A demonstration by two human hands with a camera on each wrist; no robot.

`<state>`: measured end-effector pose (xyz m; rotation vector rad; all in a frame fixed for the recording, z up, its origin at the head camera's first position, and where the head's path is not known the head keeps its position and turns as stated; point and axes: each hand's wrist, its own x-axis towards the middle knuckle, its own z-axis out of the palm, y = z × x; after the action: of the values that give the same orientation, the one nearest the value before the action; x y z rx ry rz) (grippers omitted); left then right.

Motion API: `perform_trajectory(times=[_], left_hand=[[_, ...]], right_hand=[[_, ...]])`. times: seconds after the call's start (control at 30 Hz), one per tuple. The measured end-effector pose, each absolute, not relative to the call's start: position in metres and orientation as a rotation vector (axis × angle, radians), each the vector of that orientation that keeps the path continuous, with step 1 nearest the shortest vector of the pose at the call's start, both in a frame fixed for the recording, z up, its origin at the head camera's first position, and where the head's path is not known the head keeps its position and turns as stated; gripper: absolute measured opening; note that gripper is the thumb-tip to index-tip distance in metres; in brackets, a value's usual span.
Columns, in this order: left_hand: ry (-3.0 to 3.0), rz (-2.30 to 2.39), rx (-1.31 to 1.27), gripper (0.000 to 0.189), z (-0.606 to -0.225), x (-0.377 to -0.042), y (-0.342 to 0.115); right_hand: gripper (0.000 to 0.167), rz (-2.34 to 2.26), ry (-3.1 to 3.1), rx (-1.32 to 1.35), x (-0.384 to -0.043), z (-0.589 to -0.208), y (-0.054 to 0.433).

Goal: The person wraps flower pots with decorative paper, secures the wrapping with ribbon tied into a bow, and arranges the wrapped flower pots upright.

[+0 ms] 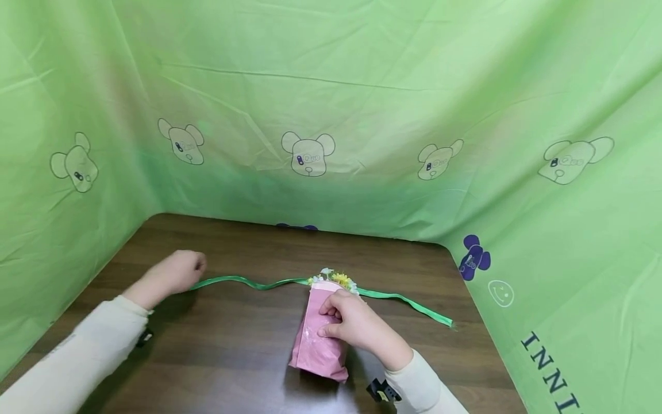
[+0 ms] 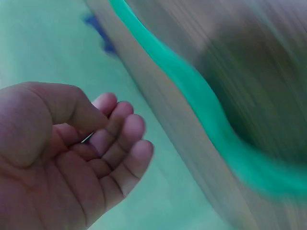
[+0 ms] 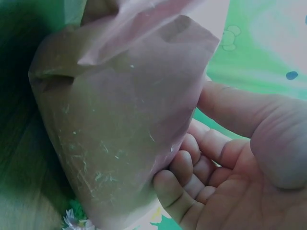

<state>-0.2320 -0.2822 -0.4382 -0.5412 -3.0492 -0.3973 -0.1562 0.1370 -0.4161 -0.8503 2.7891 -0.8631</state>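
A small bouquet, with white and yellow flowers point(image 1: 341, 279) at its far end, is wrapped in pink paper point(image 1: 318, 351) on the table. My right hand point(image 1: 357, 322) holds the wrapping, thumb and bent fingers at its side; in the right wrist view the paper point(image 3: 120, 110) hides part of the thumb tip. A green ribbon point(image 1: 240, 280) runs out to both sides of the flower end. My left hand point(image 1: 178, 271) is above the ribbon's left part. Its fingers point(image 2: 136, 153) are loosely curled with nothing between them, and the blurred ribbon point(image 2: 192, 86) passes apart from them.
A brown wooden table point(image 1: 233, 345) lies under everything. Light green cloth point(image 1: 310, 86) printed with bear heads surrounds its back and sides. Dark wrist devices point(image 1: 384, 391) are strapped at both cuffs.
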Motion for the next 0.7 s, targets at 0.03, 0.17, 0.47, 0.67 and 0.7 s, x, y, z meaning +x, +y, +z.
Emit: perform_trajectory(times=[0.03, 0.17, 0.47, 0.67, 0.7], left_hand=[[-3.019, -0.418, -0.555, 0.011, -0.439, -0.23, -0.265], [-2.986, -0.549, -0.659, 0.009, -0.451, -0.216, -0.197], [-3.167, -1.448, -0.737, 0.032, -0.456, -0.193, -0.105], [-3.164, -1.66, -0.673, 0.028, -0.461, -0.194, -0.091], [-3.154, -1.701, -0.669, 0.028, -0.462, -0.194, -0.09]], right_hand=[[0.025, -0.875, 2.789, -0.849, -0.156, -0.416, 0.137], [0.024, -0.901, 2.788, -0.848, -0.156, -0.417, 0.135], [0.025, -0.923, 2.79, -0.832, -0.154, -0.418, 0.137], [0.025, -0.964, 2.791, -0.817, -0.152, -0.421, 0.141], [0.025, -0.978, 2.793, -0.807, -0.152, -0.422, 0.142]])
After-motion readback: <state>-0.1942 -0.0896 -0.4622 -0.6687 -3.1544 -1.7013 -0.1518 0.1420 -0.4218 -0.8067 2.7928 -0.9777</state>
